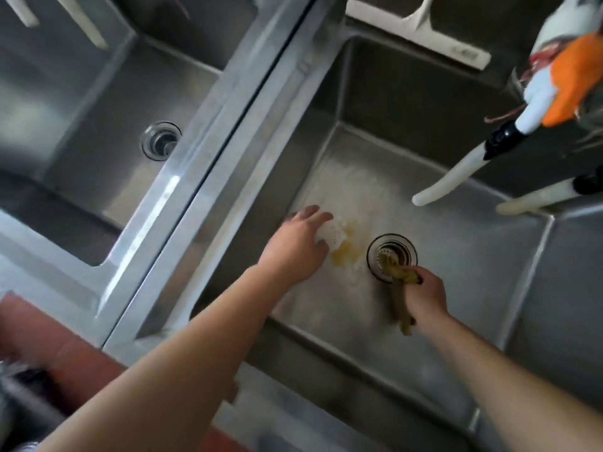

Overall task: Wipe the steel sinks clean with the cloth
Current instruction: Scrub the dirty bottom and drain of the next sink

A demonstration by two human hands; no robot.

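Gripping a twisted, olive-brown cloth [399,290] at the drain [391,256], the right hand [424,296] is clenched — the left hand [301,244] curls round a white perforated strainer [332,233].

A red-brown floor [65,350] shows at seven o'clock beneath the steel counter edge. At one o'clock a white squeegee [421,31] leans on the back ledge. At three o'clock, white hoses [456,177] hang under orange tape [567,79].

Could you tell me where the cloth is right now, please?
In the head view, the cloth is in the right sink, gripped by the right hand, at the drain.
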